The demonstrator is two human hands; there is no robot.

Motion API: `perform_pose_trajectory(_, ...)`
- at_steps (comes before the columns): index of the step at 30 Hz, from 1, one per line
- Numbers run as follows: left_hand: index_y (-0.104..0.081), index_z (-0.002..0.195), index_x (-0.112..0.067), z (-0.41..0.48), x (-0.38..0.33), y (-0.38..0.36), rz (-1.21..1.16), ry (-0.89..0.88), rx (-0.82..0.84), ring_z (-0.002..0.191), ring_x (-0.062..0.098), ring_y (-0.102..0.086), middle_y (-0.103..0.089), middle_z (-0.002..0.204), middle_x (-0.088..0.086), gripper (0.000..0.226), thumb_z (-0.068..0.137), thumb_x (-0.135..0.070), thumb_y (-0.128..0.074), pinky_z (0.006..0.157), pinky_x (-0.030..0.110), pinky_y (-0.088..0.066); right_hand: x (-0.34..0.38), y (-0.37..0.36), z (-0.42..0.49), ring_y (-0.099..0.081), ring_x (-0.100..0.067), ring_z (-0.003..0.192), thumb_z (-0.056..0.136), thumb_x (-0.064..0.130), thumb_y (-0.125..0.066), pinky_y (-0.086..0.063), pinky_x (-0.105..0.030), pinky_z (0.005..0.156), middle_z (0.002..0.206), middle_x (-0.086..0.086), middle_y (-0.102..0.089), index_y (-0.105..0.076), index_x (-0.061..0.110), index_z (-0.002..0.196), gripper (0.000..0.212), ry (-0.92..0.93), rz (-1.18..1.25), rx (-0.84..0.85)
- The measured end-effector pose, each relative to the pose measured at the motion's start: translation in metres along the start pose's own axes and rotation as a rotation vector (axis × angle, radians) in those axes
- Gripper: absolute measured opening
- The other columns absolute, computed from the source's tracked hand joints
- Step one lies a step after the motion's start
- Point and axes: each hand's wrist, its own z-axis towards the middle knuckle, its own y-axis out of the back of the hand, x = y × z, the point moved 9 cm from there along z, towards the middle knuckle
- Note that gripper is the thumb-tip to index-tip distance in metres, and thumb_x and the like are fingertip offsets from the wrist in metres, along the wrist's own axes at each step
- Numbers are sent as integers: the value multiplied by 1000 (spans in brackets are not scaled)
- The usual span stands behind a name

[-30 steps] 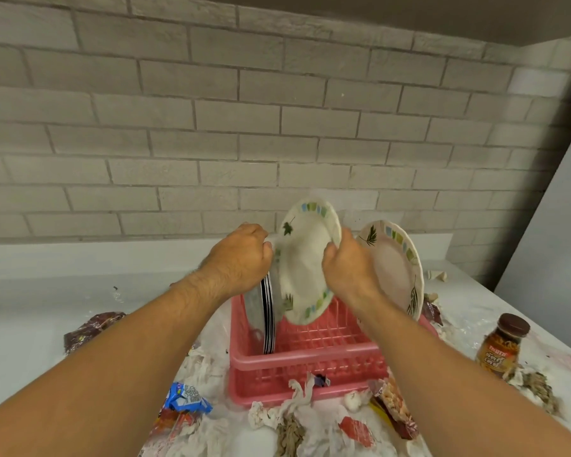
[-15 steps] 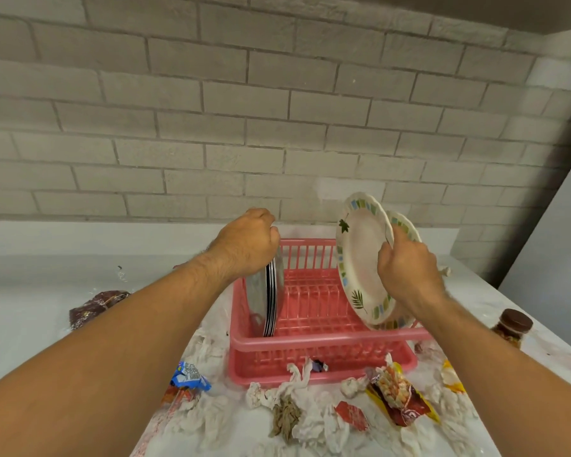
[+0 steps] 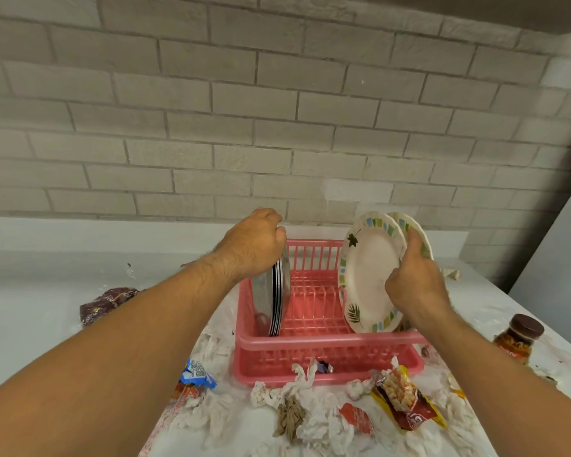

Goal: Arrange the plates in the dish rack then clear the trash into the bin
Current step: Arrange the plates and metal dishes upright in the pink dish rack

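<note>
A: Fingers (image 3: 412, 240) of the right hand (image 3: 416, 282) pinch two leaf-print plates (image 3: 366, 275), upright at the right end of the pink dish rack (image 3: 310, 341). Left hand (image 3: 254, 249) curls over the steel plates (image 3: 276, 298), on edge at the left end.

B: Obstructions?

A: Crumpled tissues (image 3: 297, 387), snack wrappers (image 3: 402, 397) and a blue packet (image 3: 197, 374) crowd the table (image 3: 30, 318) in front of the rack. Jar (image 3: 516, 338) off to the right, dark wrapper (image 3: 108, 301) left.

B: Room?

A: Rack's middle slots are open. Brick wall (image 3: 244, 127) close behind.
</note>
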Motion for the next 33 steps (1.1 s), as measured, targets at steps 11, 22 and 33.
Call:
perform_pose_trajectory(11,-49,116,-20,-9,5,7,-227,42,-136,96,11,-52,-56,113,-6,24,98,-33,-40,80,28,-42,110,-1,-50,-35,-16,136,97,43,-45,-23,-28,107,146,2,-43,-41,22,141,49,576,-40,78)
perform_pose_trajectory(22,-61,123,-21,-5,11,4,-317,-51,-117,117,2,-42,-48,132,-9,32,100,-28,-39,92,13,-27,127,-72,-78,-58,2,105,98,39,-47,-50,-29,92,111,19,-63,-56,30,129,33,349,556,290)
perform_pose_trajectory(33,-54,106,-22,-10,16,2,-289,-38,-130,101,2,-47,-51,121,-8,22,100,-34,-36,78,17,-35,142,-71,-33,-61,-19,70,99,27,-39,-48,-31,56,84,-4,-63,-56,13,114,27,189,282,199)
